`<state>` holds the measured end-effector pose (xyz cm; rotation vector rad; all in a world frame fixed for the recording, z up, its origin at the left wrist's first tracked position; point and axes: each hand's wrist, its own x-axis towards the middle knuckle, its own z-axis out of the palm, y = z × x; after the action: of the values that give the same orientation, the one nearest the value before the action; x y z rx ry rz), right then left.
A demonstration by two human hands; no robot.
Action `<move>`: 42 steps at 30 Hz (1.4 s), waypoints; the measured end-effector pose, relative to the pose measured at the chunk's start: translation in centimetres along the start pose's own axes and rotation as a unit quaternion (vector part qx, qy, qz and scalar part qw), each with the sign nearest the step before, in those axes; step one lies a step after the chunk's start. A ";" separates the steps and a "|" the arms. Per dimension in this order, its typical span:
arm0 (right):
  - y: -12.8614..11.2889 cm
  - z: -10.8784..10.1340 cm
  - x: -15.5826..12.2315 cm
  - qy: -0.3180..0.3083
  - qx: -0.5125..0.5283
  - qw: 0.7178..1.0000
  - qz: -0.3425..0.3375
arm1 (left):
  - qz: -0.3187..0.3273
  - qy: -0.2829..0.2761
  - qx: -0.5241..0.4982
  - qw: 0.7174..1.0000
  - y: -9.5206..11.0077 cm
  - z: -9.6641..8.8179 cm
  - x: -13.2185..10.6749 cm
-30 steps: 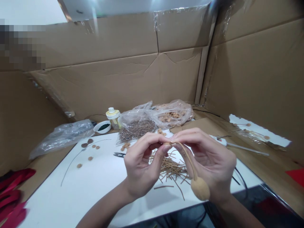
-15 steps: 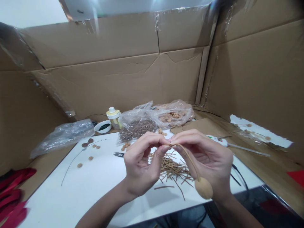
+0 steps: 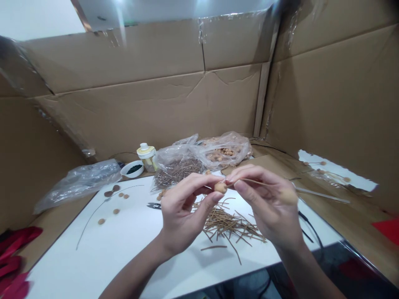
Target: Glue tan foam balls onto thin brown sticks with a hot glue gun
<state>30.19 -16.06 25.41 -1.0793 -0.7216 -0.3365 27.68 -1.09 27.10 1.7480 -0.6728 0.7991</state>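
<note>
Between thumb and forefinger, my left hand (image 3: pixel 190 209) pinches a small tan ball (image 3: pixel 220 187). My right hand (image 3: pixel 269 203) is closed on a thin brown stem (image 3: pixel 249 181), whose near end meets the ball or lies right at it; I cannot tell if it is inside. At the stem's other end, a second tan ball (image 3: pixel 288 196) lies blurred in front of the back of my right hand. Below both hands, a loose pile of short brown stems (image 3: pixel 229 224) is spread on the white table (image 3: pixel 124 257).
Behind stand a bag of brown stems (image 3: pixel 174 168), a bag of tan balls (image 3: pixel 226 151), a bottle (image 3: pixel 147 158) and a white bowl (image 3: pixel 132 169) of dark green bits. Cutters (image 3: pixel 153 205) lie left of my hands. Several balls (image 3: pixel 116 211) and a wire (image 3: pixel 90 218) lie further left. Cardboard walls (image 3: pixel 131 112) surround the table.
My fingertips have drawn slightly apart, and the ball in my left hand now shows. The stem in my right hand has swung from hanging down to nearly level, raising its far ball.
</note>
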 end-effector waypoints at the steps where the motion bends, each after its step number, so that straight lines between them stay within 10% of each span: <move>1: 0.0 0.0 0.0 0.006 0.000 1.000 -0.001 | -0.002 -0.010 -0.010 1.000 -0.1 -0.1 0.0; 17: 1.9 0.6 0.3 -0.137 0.031 0.958 0.249 | -0.038 -0.071 0.039 0.996 0.3 -1.4 1.0; 27: 0.4 -2.5 0.3 -0.106 -0.016 0.985 0.135 | 0.018 -0.044 0.181 0.982 0.5 -1.5 -0.1; 42: 1.9 -1.3 -0.6 -0.049 -0.030 0.996 0.075 | 0.130 -0.046 0.302 0.943 1.5 -1.1 -0.8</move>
<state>31.33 -16.45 23.40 -1.2063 -0.7169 -0.1791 25.80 -0.41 27.57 2.2887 -0.7836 1.2037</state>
